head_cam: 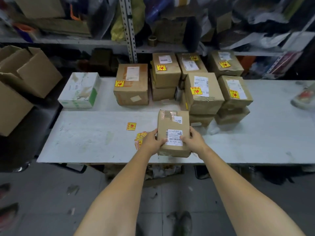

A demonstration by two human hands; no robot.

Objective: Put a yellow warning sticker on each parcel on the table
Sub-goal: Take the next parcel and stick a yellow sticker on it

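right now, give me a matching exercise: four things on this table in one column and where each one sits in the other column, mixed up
Things
1. barcode parcel
2. lone yellow sticker
3. white and green box
4. sticker pile

Places
a. back left of the table
b. gripped between the left hand and the right hand
c. flat on the bare tabletop, by itself
d. beside the left hand, partly hidden by it

Pairs: 1-b, 2-c, 3-a, 4-d
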